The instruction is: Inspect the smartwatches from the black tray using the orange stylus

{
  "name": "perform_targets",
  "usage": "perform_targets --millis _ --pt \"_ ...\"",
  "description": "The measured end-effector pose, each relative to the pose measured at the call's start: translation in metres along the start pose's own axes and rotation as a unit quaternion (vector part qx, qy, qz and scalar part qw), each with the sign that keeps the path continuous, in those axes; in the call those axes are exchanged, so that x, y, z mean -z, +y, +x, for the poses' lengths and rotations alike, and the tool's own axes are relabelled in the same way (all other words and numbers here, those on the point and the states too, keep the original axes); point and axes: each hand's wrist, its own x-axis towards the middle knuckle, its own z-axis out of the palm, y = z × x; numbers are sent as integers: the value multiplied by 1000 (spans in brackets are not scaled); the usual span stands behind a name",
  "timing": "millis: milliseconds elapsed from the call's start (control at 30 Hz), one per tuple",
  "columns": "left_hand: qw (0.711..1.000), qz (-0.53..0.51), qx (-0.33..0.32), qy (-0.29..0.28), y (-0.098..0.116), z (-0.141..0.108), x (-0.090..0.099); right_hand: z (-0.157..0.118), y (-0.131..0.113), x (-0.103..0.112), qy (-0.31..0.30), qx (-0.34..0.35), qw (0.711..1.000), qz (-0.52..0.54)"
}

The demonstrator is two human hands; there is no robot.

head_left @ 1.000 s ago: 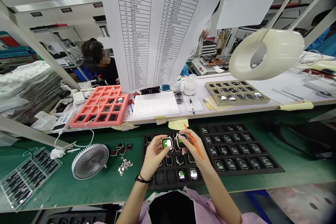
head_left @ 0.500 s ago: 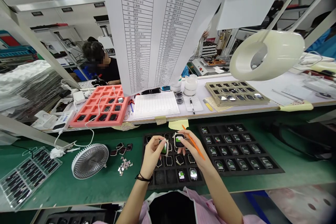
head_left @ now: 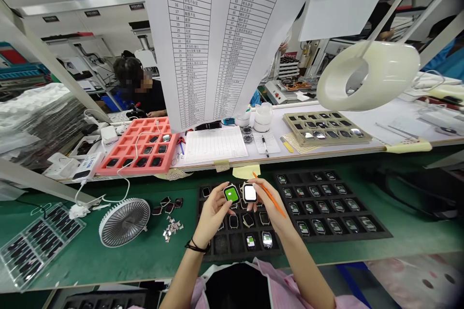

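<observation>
My left hand point(head_left: 213, 210) grips a smartwatch point(head_left: 231, 194) whose square screen glows green, thumb along its lower edge. Close beside it, a second smartwatch point(head_left: 250, 192) with a white lit screen is held in my right hand point(head_left: 267, 203). An orange stick-like tool point(head_left: 270, 195), its exact kind unclear, also lies across my right hand, slanting down to the right. Both hands are above a black foam tray point(head_left: 224, 245) with watch cases in its pockets. Two lit watches point(head_left: 259, 240) sit in its front row. My hands hide part of the tray.
Another black tray point(head_left: 348, 237) of watches lies to the right. A grey fan point(head_left: 124, 222), small tabs point(head_left: 172, 228) and loose watch cases point(head_left: 167, 204) are on the left. Above stand a pink tray point(head_left: 139, 130) and a beige tray point(head_left: 328, 128). A tape roll point(head_left: 395, 75) hangs at upper right.
The left watch has turned to face me, and its green screen now shows fully. The right watch's screen has gone from green and white to white, with the right thumb drawn back from it.
</observation>
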Motion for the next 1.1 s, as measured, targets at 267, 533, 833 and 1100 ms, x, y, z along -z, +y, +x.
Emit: perform_targets --millis 267,533,833,1100 --pt "998 17 12 52 14 -1 -4 -2 -2 2 -23 6 999 -22" --pt "996 29 29 79 21 -3 -5 -2 2 5 -106 18 993 -38" --pt "996 39 29 68 24 -5 -5 -2 1 3 -53 6 998 -29" --pt "997 46 26 62 16 -5 -3 -4 -4 -2 31 -18 998 -45"
